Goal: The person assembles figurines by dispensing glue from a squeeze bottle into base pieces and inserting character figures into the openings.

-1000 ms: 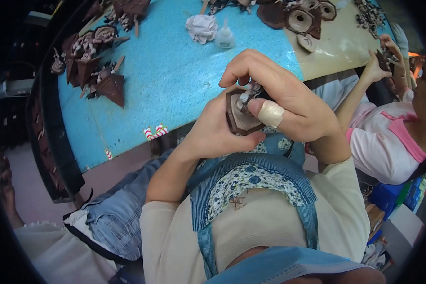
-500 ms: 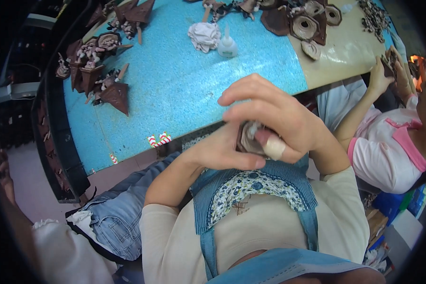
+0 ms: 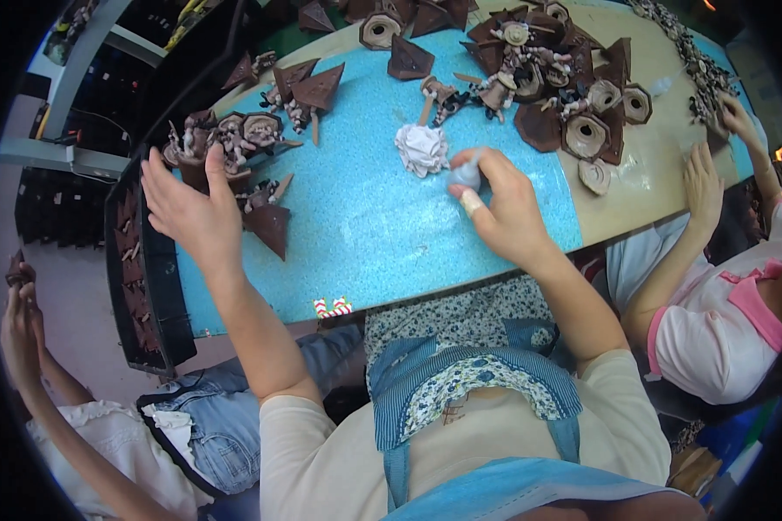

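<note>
My left hand (image 3: 195, 213) is stretched over the far left of the table, its fingers and thumb spread around a small brown-and-pink figurine piece (image 3: 189, 143) in a cluster of similar ones. Whether the fingertips touch that piece is hard to see. With light tape on its thumb, my right hand (image 3: 508, 213) has its thumb and fingers around a small translucent squeeze bottle (image 3: 467, 176), partly blurred. Just left of the bottle lies a crumpled white cloth or paper wad (image 3: 421, 149).
The blue-topped table (image 3: 365, 234) carries brown roof-like pieces (image 3: 317, 87) and figurines, with a bigger pile (image 3: 565, 95) at the far right. A black tray (image 3: 156, 313) of brown pieces edges the left. Co-workers sit on both sides, one's hand (image 3: 704, 182) at the right.
My hands have parted from the octagonal brown piece they held together near my chest. The left has reached far left, the right forward to the bottle. The view has shifted, showing more table.
</note>
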Demonstrator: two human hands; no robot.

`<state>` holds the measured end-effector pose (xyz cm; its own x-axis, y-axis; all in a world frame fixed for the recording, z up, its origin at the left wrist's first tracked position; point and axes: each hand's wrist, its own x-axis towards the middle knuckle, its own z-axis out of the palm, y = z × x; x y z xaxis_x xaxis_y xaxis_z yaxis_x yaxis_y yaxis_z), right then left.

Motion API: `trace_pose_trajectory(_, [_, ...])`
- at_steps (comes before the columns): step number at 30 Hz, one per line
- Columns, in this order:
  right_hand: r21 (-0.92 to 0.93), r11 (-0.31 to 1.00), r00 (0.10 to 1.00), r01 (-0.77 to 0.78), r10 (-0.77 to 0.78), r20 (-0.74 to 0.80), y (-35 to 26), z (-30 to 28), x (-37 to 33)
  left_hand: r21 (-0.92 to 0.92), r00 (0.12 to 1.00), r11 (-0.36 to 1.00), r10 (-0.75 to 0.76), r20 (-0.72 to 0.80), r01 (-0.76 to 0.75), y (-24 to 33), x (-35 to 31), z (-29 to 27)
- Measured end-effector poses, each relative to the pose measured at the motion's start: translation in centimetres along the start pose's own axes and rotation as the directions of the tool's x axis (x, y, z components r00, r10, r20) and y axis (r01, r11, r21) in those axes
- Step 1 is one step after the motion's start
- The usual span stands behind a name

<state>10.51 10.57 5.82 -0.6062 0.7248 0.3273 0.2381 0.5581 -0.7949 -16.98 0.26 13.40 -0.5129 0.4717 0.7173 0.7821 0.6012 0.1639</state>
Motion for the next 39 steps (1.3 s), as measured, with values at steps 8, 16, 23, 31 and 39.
trace_pose_trajectory(8, [0.165, 0.984, 0.994, -0.061, 0.076, -0.081, -0.5, -1.5, -2.4, -0.329, 0.556, 0.55, 0.827, 0.083, -0.768, 11.7, 1.7, 8.6])
trace_pose_trajectory(16, [0.649, 0.755, 0.941, -0.093, 0.279, -0.19, 0.0, -2.7, -5.1, -0.511, 0.627, 0.596, 0.767, 0.134, -0.62, 12.5, 1.9, 9.5])
trace_pose_trajectory(23, [0.682, 0.722, 0.956, -0.116, 0.267, -0.119, -1.2, -4.6, -5.5, -0.531, 0.51, -0.058, 0.383, 0.771, 0.846, 7.9, -7.3, 1.4])
trace_pose_trajectory(31, [0.687, 0.712, 0.971, -0.146, 0.236, -0.038, -3.7, -5.1, -6.8, -0.035, 0.243, -0.332, 0.613, 0.752, 0.943, 7.5, -14.4, -4.8])
trace_pose_trajectory(39, [0.667, 0.723, 0.964, -0.179, 0.264, -0.027, -5.1, -4.0, -6.3, -0.626, 0.574, -0.068, 0.486, 0.66, 0.777, 7.3, -15.1, -3.9])
